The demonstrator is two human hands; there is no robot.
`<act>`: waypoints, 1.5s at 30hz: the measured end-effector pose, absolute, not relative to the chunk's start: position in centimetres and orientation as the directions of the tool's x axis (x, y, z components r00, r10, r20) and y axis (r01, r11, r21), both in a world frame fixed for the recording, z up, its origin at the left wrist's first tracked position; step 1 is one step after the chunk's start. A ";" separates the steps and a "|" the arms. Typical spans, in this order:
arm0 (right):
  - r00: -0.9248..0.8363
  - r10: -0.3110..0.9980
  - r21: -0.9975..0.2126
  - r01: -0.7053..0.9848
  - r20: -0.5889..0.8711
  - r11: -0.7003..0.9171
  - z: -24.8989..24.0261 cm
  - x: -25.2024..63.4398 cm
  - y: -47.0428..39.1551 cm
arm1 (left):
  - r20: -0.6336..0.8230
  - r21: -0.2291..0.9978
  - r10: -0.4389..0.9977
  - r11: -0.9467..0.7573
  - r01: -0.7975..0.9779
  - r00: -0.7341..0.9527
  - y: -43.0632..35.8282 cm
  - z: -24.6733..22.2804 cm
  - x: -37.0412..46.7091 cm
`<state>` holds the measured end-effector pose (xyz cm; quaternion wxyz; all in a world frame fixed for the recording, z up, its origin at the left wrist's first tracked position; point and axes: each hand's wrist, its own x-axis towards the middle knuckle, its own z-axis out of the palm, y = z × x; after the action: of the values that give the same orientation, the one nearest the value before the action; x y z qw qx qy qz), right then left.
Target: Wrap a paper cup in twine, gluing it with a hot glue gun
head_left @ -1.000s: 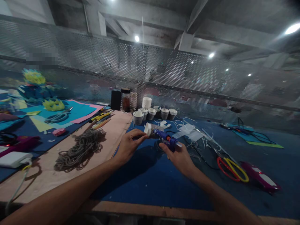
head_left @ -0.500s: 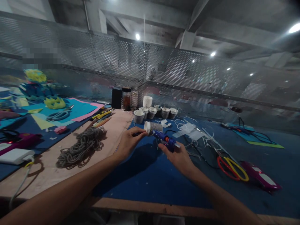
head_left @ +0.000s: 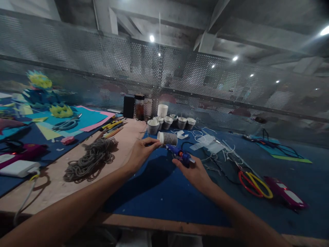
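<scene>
The left hand (head_left: 142,153) pinches the white paper cup (head_left: 168,138) near its rim with the thumb and the forefinger; whether a cord end is also between them, I cannot tell. The cup lies on its side, rim to the left, grey cord around most of its wall, and it seems to be held above the blue mat (head_left: 154,206). The right hand (head_left: 196,173) is wrapped around the blue glue gun (head_left: 182,154), whose nozzle points to the left and far, just beside the near side of the cup, close to the left fingertips. For good work, I think the nozzle should follow the bare band by the rim, with a thin line of glue, and the fingers should keep away from the hot tip. The cup should be turned slowly, without squeezing its soft rim. Farther out, the grey cord bundle (head_left: 92,161) lies to the left, the scissors (head_left: 254,185) to the right, and the row of cups (head_left: 153,127) on the far side.
</scene>
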<state>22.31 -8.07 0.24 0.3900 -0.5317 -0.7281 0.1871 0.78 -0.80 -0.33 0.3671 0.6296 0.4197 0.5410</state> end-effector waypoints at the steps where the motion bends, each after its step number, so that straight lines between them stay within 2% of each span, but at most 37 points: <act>1: -0.134 0.920 -0.686 0.629 0.368 0.366 0.2 22.3 -8.1 | 0.365 0.921 0.929 -0.370 0.122 0.066 -0.8 -0.4 0.7; 20: -0.155 0.921 -0.704 0.604 0.356 0.374 0.1 22.2 -8.1 | 0.263 0.965 0.962 -0.263 -0.003 0.072 -0.6 -0.6 0.7; 26: -0.130 0.907 -0.692 0.606 0.402 0.393 -0.1 22.2 -7.9 | 0.246 0.969 0.965 -0.245 -0.025 0.095 -0.7 -0.6 0.8; 31: -0.160 0.927 -0.725 0.584 0.340 0.366 -0.4 22.3 -7.9 | 0.221 0.974 0.971 -0.216 -0.062 0.094 -0.8 -0.4 0.8; 35: -0.155 0.926 -0.778 0.505 0.345 0.375 -0.4 22.5 -7.9 | 0.173 0.979 0.982 -0.162 -0.122 0.082 -0.6 -0.4 0.6; 37: -0.206 0.923 -0.787 0.483 0.324 0.384 0.1 22.9 -8.0 | 0.153 0.977 0.985 -0.139 -0.159 0.076 -0.2 -0.4 0.5; 39: -0.293 0.910 -0.735 0.540 0.294 0.411 0.7 23.3 -8.1 | 0.141 0.972 0.988 -0.126 -0.196 0.061 0.2 -0.4 0.3; 45: -0.571 0.799 -0.412 0.692 0.191 0.593 1.1 23.4 -9.4 | 0.151 0.953 0.988 -0.143 -0.266 0.011 0.7 -0.4 0.0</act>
<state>23.39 -9.36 1.11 0.1809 -0.4265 -0.8739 0.1473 -0.04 0.74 -0.42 0.5313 0.4722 0.3822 0.5904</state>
